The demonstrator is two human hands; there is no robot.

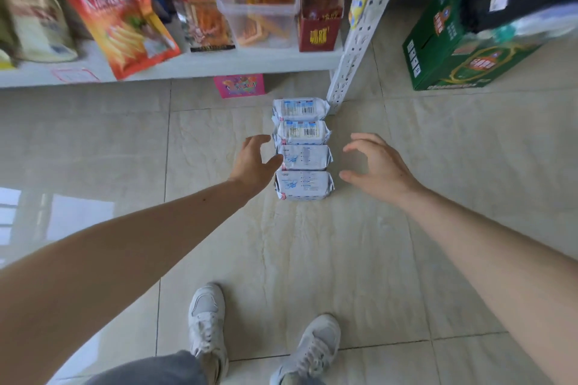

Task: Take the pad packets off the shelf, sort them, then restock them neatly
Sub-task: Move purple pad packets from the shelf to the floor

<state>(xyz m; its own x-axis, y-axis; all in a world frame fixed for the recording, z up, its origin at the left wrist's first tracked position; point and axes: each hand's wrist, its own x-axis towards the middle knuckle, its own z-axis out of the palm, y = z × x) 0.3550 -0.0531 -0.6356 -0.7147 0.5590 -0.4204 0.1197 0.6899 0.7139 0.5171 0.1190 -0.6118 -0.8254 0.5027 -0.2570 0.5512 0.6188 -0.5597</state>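
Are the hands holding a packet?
No, both the left hand and right hand are open beside the packets on the floor.

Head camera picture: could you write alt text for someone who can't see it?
Four white pad packets lie in a row on the tiled floor, with the person's left hand and right hand open on either side, holding nothing. Behind stands a white shelf of snack bags and a green carton.
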